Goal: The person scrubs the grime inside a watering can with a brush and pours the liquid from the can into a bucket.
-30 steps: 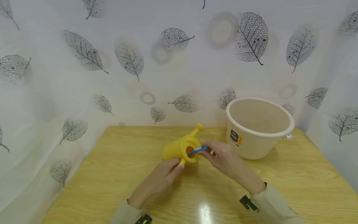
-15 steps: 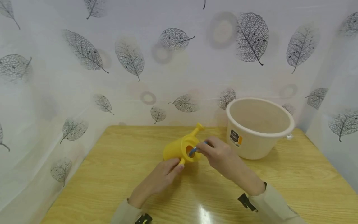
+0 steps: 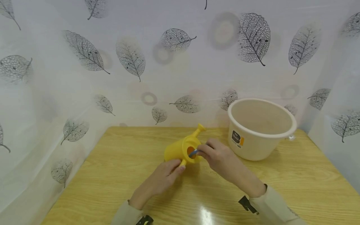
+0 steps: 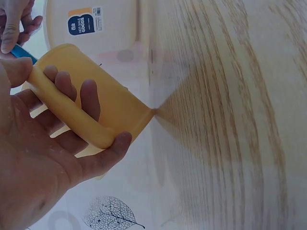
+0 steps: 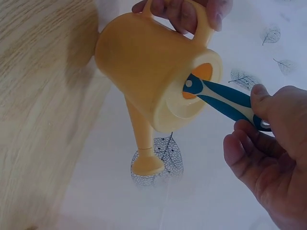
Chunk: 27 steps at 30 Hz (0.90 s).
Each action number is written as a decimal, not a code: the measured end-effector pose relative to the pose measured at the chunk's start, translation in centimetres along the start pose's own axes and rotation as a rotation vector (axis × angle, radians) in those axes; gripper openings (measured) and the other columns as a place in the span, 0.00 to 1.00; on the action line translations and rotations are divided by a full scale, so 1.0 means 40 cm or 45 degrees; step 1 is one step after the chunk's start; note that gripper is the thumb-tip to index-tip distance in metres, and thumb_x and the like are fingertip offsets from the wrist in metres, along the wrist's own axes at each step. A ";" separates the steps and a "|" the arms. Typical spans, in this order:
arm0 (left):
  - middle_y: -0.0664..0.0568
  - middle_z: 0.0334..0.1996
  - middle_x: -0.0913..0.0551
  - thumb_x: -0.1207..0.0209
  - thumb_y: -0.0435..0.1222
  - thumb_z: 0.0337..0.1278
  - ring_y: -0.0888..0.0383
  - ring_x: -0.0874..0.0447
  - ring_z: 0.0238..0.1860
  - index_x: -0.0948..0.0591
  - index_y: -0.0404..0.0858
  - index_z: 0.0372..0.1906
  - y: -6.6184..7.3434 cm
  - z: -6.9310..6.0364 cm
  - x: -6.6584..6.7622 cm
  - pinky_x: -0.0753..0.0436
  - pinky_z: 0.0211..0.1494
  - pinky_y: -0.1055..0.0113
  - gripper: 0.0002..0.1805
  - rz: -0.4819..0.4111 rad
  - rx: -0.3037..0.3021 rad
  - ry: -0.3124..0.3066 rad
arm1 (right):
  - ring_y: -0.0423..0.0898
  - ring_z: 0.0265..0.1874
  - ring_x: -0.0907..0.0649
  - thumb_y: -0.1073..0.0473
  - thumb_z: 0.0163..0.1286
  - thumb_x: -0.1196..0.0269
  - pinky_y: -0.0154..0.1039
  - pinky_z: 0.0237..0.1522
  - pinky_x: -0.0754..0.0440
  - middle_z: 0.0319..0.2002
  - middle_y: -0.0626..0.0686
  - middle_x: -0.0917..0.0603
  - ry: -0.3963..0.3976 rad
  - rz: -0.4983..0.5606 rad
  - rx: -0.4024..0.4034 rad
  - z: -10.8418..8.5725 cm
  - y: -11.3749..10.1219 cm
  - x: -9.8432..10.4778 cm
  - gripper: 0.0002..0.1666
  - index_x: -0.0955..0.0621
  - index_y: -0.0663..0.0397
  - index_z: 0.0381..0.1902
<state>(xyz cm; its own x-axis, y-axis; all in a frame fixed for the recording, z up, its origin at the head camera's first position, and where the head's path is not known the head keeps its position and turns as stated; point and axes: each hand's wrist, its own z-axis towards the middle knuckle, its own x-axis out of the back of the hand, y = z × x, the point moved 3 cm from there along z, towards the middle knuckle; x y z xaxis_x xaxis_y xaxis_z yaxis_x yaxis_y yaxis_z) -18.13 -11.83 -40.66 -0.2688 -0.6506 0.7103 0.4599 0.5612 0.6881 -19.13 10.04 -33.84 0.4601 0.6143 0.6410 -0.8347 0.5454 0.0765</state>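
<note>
A yellow watering can (image 3: 175,150) is held tilted over the wooden table, its mouth towards the right. My left hand (image 3: 161,178) grips its handle (image 4: 67,111), fingers curled through the loop in the left wrist view. My right hand (image 3: 225,161) pinches the end of a blue and white tool handle (image 5: 225,99) between thumb and fingers. The tool's far end goes into the can's round opening (image 5: 203,73), so its tip is hidden inside. The spout (image 5: 140,129) points away from me in the head view.
A large cream bucket (image 3: 257,145) with a dark and orange label stands at the back right of the wooden table (image 3: 112,165). Behind the table hangs a whitish sheet (image 3: 180,75) printed with leaves. Small wet-looking spots lie near the right forearm.
My right hand has shifted a little towards the can and turned, and less of the blue handle shows. My left hand and the can have stayed nearly still.
</note>
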 end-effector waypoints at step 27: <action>0.63 0.25 0.32 0.57 0.51 0.82 0.69 0.35 0.27 0.26 0.45 0.35 0.006 0.001 0.003 0.28 0.34 0.72 0.19 0.004 -0.004 0.004 | 0.35 0.22 0.28 0.50 0.80 0.44 0.23 0.25 0.28 0.28 0.47 0.22 0.080 0.133 -0.112 0.000 0.017 0.004 0.18 0.15 0.56 0.39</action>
<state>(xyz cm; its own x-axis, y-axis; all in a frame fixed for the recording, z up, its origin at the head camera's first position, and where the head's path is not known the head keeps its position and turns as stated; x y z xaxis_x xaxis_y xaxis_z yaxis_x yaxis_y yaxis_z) -18.10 -11.76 -40.39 -0.2645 -0.6505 0.7119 0.4636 0.5616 0.6854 -19.65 10.50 -33.67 0.3925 0.7030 0.5931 -0.8505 0.5228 -0.0568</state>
